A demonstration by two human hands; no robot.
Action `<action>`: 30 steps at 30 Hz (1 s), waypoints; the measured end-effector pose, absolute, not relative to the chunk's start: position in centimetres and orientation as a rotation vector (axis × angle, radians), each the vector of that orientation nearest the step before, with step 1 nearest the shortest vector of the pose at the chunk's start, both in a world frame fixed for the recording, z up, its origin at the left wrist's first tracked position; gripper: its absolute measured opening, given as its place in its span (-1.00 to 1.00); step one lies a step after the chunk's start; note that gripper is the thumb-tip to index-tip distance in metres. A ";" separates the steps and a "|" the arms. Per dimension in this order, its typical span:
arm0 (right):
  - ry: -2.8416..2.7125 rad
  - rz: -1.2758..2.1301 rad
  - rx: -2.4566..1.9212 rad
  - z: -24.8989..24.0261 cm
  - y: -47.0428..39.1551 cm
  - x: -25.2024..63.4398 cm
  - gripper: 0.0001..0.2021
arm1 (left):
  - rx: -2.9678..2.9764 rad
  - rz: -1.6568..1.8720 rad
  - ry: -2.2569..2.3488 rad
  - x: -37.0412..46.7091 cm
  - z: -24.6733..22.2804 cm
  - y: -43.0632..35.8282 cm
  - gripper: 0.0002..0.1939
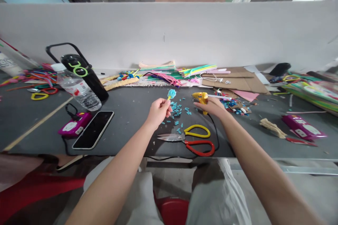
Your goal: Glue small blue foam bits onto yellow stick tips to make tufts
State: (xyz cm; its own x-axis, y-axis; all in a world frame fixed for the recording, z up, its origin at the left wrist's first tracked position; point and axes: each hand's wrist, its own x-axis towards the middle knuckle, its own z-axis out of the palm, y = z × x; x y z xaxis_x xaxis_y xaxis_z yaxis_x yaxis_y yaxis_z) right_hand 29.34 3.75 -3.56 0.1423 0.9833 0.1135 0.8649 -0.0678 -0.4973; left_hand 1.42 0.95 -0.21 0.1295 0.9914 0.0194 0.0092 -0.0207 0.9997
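My left hand (pixel 160 110) pinches a yellow stem topped with a small light-blue tufted flower (pixel 171 94), held upright above the table. Beneath it lie many short blue pipe-cleaner pieces (pixel 177 108). On the right, my right hand (pixel 212 106) is closed around the handle of a yellow glue gun (pixel 200 96), its nozzle facing left. A whitish glue stick (pixel 220 96) sticks out of the gun's back, and its black cord runs down the table. Scissors (pixel 182 137) with one yellow and one red handle lie between my forearms, blades apart and pointing left.
A phone (pixel 93 130), purple box (pixel 75 124), water bottle (pixel 79 88) and black flask (pixel 89 77) stand or lie left. Pipe-cleaner bundles (pixel 199 70) and cardboard (pixel 235 77) line the back partition. Another purple box (pixel 303 127) sits right, beside a red-handled tool (pixel 301 142).
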 end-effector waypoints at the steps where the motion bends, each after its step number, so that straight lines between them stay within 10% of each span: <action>1: -1.733 0.388 -1.938 -3.8 4.2 28.7 -0.56 | 1.283 1.120 1.115 1.4 -0.2 1.0 -0.72; 10: -1.579 0.959 -1.110 -3.5 0.6 23.3 -0.68 | 1.288 1.103 1.186 1.1 -0.6 1.3 -0.75; 30: -1.594 1.030 -1.100 -3.2 -0.6 22.0 -0.70 | 1.236 1.118 1.240 1.1 -0.4 1.1 -0.80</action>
